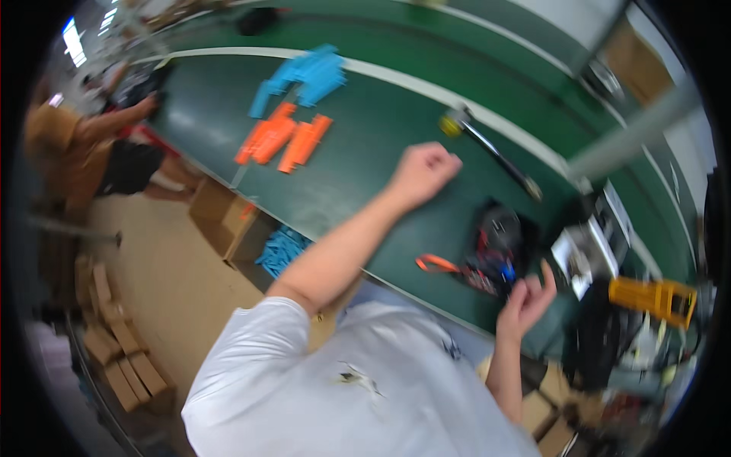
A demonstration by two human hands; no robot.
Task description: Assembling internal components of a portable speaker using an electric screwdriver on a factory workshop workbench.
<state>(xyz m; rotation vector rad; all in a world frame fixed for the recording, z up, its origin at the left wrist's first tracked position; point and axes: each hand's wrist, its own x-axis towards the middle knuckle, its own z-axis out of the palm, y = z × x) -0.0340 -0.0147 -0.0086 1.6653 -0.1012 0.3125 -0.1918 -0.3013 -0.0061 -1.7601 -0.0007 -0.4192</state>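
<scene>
My left hand (426,174) is curled into a loose fist over the green tabletop (358,164). Whatever its fingers may hold is hidden. My right hand (527,301) is near the front edge with its index finger stretched out and the others partly bent; nothing shows in it. Just beyond the right hand lies a black object (496,240) with a round dark part, red marks, a small blue spot and an orange strap (438,263). It is blurred, and I cannot tell its kind. Farther back rests a long dark rod-like tool (499,156) with a yellow end piece.
Orange strips (278,141) and blue strips (308,75) lie at the table's far left. A white open box (585,255) and a yellow frame-like holder (653,298) stand at right. Under the table is a carton (225,217) beside blue pieces (282,250). Another person (99,148) works at left.
</scene>
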